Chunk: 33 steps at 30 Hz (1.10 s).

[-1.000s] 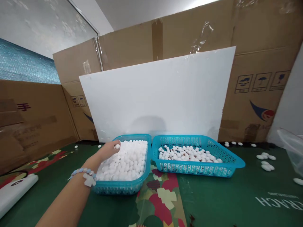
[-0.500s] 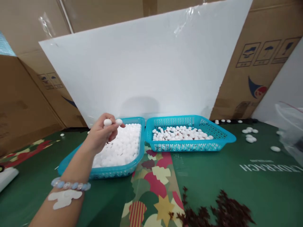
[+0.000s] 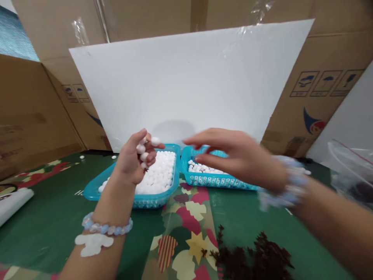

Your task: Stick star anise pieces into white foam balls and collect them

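Left hand [image 3: 132, 161] grasps several white balls [image 3: 145, 149], raised above the left basket's [image 3: 96, 190] near rim. Round, they show no long axis. Right hand [image 3: 236, 157], blurred, fingers spread and holding nothing, hovers right of that basket, over open green desk [image 3: 52, 225]

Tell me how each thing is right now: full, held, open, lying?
Left hand: raised, fingers closed on several white balls.
Right hand: open, blurred, holds nothing, above the right basket.
Left basket: heaped with white balls.
Right basket: thin layer of balls.
White board: leaning on the cardboard.
Brown bits: loose on the cloth.
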Available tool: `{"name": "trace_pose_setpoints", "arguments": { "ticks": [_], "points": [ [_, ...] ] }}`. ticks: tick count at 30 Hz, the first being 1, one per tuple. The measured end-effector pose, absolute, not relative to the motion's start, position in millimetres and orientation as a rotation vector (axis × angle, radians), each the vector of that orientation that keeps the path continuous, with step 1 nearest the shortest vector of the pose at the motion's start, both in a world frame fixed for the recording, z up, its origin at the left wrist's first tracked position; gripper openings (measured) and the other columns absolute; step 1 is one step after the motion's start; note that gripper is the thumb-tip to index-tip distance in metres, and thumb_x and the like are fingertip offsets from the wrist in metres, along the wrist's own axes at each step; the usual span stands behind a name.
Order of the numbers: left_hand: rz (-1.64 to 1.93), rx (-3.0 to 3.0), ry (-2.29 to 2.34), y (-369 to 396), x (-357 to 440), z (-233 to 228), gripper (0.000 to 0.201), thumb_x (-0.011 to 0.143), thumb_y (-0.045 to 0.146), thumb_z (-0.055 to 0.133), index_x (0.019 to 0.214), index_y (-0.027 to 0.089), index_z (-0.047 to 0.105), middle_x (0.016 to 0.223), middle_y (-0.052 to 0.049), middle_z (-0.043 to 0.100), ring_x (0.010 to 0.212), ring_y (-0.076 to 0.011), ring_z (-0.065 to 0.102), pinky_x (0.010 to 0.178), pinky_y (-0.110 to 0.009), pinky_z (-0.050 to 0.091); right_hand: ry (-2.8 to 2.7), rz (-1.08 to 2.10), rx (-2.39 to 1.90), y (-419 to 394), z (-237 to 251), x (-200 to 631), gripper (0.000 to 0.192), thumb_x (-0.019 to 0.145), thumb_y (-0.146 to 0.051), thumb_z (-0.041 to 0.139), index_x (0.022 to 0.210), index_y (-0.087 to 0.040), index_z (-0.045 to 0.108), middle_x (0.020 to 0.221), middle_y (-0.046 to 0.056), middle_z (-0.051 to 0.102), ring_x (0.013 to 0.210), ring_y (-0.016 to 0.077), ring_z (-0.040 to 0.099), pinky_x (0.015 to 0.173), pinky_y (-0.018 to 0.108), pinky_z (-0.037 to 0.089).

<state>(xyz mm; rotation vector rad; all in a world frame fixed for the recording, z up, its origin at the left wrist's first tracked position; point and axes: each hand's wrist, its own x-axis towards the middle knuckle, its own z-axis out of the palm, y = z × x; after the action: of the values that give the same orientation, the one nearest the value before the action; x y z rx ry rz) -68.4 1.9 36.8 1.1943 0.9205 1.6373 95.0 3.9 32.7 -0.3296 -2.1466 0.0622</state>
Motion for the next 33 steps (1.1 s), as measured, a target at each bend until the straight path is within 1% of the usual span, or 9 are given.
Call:
{"name": "trace_pose_setpoints", "arguments": {
  "ticks": [4, 8, 11, 14, 17, 21, 24, 29, 33],
  "points": [
    [1.644, 1.081, 0.868, -8, -50, 40, 0.032, 0.068, 0.037, 0.030, 0.045, 0.015, 0.037, 0.034, 0.002, 0.042, 0.021, -0.0023, 0.028, 0.023, -0.012, 0.017, -2.022, 0.187, -0.346, 17, 37, 55, 0.027, 0.062, -0.014, 0.053, 0.089, -0.010, 0.053, 0.089, 0.006, 0.056, 0.082, 0.0116, 0.049, 0.057, 0.019, 0.043],
    [1.652, 1.017, 0.835, -8, -38, 40, 0.024, 0.067, 0.027, 0.034, 0.047, 0.015, 0.038, 0.030, 0.005, 0.034, 0.021, -0.0029, 0.028, 0.022, -0.012, 0.018, -1.791, 0.335, -0.422, 28, 29, 38, 0.018, 0.056, -0.009, 0.055, 0.073, -0.014, 0.057, 0.071, 0.001, 0.059, 0.067, 0.0095, 0.051, 0.060, 0.021, 0.041],
    [1.674, 0.990, 0.814, -3, -35, 38, 0.014, 0.065, 0.021, 0.033, 0.055, 0.016, 0.041, 0.035, 0.006, 0.036, 0.022, -0.0029, 0.027, 0.021, -0.012, 0.018, -1.673, 0.449, -0.455, 37, 26, 42, 0.016, 0.054, -0.010, 0.056, 0.069, -0.017, 0.055, 0.065, -0.002, 0.058, 0.058, 0.0079, 0.051, 0.058, 0.021, 0.041],
    [1.709, 0.949, 0.811, 4, -37, 35, 0.009, 0.062, 0.012, 0.034, 0.058, 0.015, 0.041, 0.040, 0.006, 0.039, 0.022, -0.0008, 0.026, 0.022, -0.011, 0.016, -1.488, 0.537, -0.481, 49, 31, 43, 0.013, 0.061, -0.018, 0.050, 0.074, -0.016, 0.047, 0.069, 0.000, 0.056, 0.060, 0.0075, 0.052, 0.056, 0.020, 0.042],
    [1.742, 0.889, 0.811, 8, -40, 33, 0.012, 0.060, 0.007, 0.033, 0.051, 0.015, 0.036, 0.038, 0.007, 0.035, 0.022, -0.0006, 0.024, 0.022, -0.011, 0.015, -1.276, 0.624, -0.526, 61, 44, 38, 0.009, 0.068, -0.022, 0.042, 0.074, -0.017, 0.038, 0.069, 0.001, 0.051, 0.062, 0.0075, 0.051, 0.053, 0.019, 0.041],
    [1.799, 0.797, 0.831, 13, -44, 31, 0.011, 0.062, 0.009, 0.033, 0.052, 0.015, 0.034, 0.037, 0.008, 0.031, 0.022, -0.0010, 0.023, 0.022, -0.012, 0.015, -1.097, 0.739, -0.547, 69, 59, 18, 0.009, 0.072, -0.020, 0.036, 0.080, -0.018, 0.031, 0.076, 0.003, 0.046, 0.066, 0.0075, 0.050, 0.052, 0.018, 0.041],
    [1.857, 0.729, 0.869, 16, -49, 29, 0.010, 0.066, 0.019, 0.035, 0.057, 0.015, 0.036, 0.039, 0.008, 0.031, 0.023, -0.0003, 0.025, 0.023, -0.011, 0.015, -1.013, 0.793, -0.555, 69, 60, -3, 0.011, 0.074, -0.019, 0.030, 0.085, -0.017, 0.027, 0.084, 0.006, 0.043, 0.073, 0.0083, 0.048, 0.056, 0.019, 0.042],
    [1.895, 0.656, 0.922, 19, -63, 28, 0.021, 0.067, 0.032, 0.035, 0.057, 0.015, 0.037, 0.042, 0.006, 0.034, 0.027, -0.0003, 0.030, 0.025, -0.011, 0.019, -1.062, 0.847, -0.575, 69, 53, -29, 0.015, 0.073, -0.009, 0.025, 0.087, -0.015, 0.028, 0.085, 0.004, 0.042, 0.074, 0.0065, 0.048, 0.060, 0.018, 0.040],
    [1.818, 0.687, 0.891, 18, -66, 32, 0.027, 0.068, 0.036, 0.032, 0.054, 0.014, 0.039, 0.038, 0.005, 0.030, 0.027, -0.0021, 0.029, 0.026, -0.013, 0.020, -1.609, 0.570, -0.457, 63, 53, -19, 0.025, 0.064, 0.004, 0.029, 0.078, -0.016, 0.033, 0.082, 0.001, 0.044, 0.078, 0.0052, 0.045, 0.061, 0.014, 0.038]
  ]
}}
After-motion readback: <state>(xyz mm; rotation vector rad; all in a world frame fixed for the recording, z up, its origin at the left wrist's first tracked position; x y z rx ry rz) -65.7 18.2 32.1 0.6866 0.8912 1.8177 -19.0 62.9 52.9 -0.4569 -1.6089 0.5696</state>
